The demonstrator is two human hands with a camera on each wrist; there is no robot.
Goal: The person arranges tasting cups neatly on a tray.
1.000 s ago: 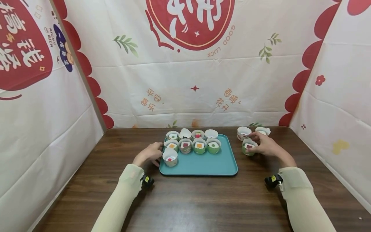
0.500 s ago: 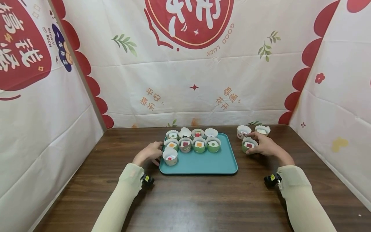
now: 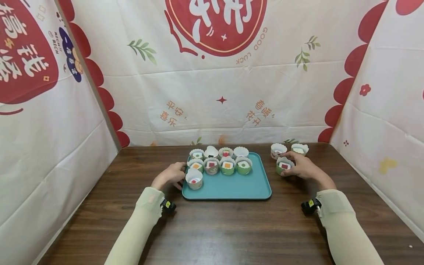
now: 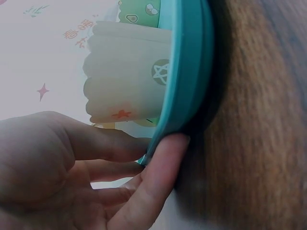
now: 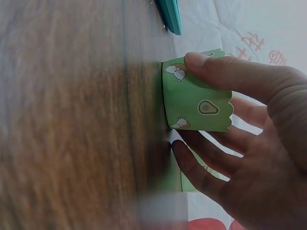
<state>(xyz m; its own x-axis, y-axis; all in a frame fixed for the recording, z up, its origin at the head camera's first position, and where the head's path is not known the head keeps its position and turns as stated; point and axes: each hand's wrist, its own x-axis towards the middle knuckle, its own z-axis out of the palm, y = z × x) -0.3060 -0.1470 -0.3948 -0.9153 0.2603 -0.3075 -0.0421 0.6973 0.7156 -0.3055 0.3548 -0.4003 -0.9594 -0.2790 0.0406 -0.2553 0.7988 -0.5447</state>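
White printed cloth (image 3: 198, 92) backs a brown wooden table (image 3: 212, 228) on my remote feed. Left of centre, I see the left hand (image 3: 172, 175) pinching the rim of a teal tray (image 3: 232, 187) — nine paper cups (image 3: 211, 167) stand toward its upper left. Right of centre, a green cup (image 3: 282, 165) sits upright, held between the right hand's (image 3: 304, 166) thumb and fingers — two more cups (image 3: 278, 150) stand just above.

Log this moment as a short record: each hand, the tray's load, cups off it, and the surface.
Left hand: pinches the rim of the teal tray
Right hand: holds a green cup
Tray load: nine cups, two rows of four plus one at front left
Off tray: the held cup, two other cups behind it
Surface: brown wooden table
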